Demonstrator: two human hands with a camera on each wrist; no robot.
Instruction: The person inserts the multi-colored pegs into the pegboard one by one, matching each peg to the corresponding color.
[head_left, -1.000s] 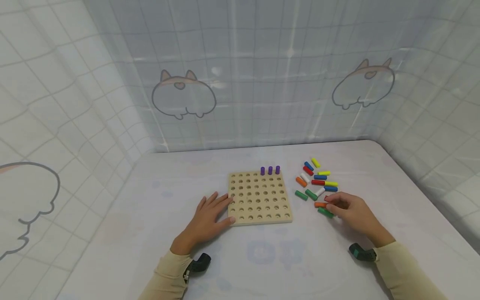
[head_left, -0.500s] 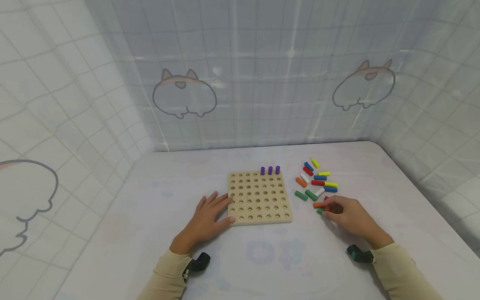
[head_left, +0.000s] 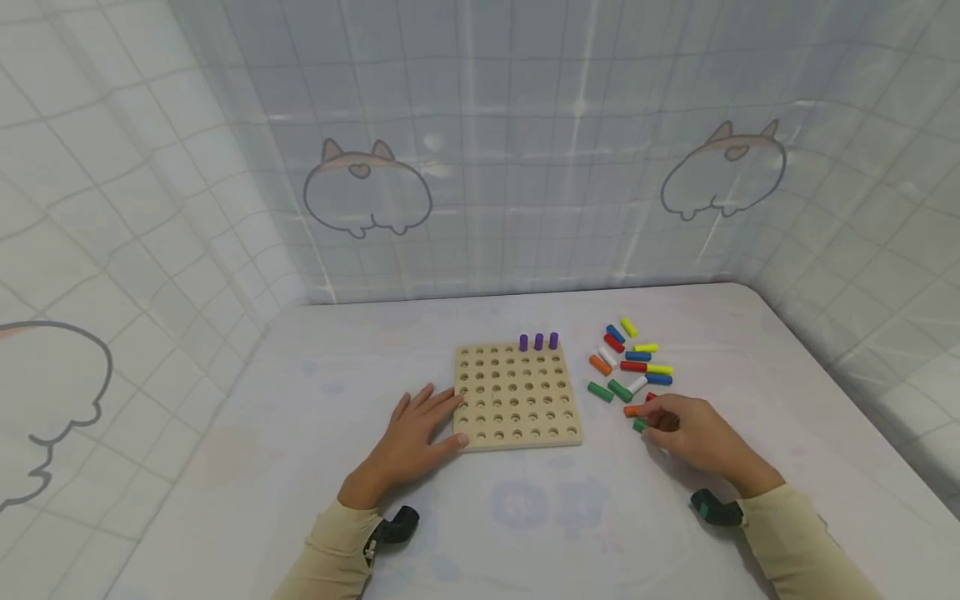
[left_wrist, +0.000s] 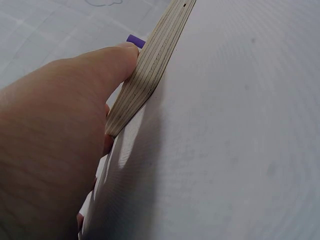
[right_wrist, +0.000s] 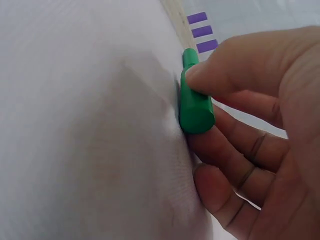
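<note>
- The left hand (head_left: pixel 415 435) lies flat, fingers spread, on the white cloth-covered table (head_left: pixel 525 517), its thumb against the near left corner of the square pale wooden pegboard (head_left: pixel 516 396), likely to steady it.
- The right hand (head_left: pixel 693 433) pinches a short green wooden peg (right_wrist: pixel 194 106) between thumb and fingers, low at the table, right of the board.
- Three purple pegs (head_left: pixel 538 341) stand in the far row.
- The loose coloured pegs (head_left: pixel 633 360) lie beside the board; the right hand covers the nearest ones.
</note>
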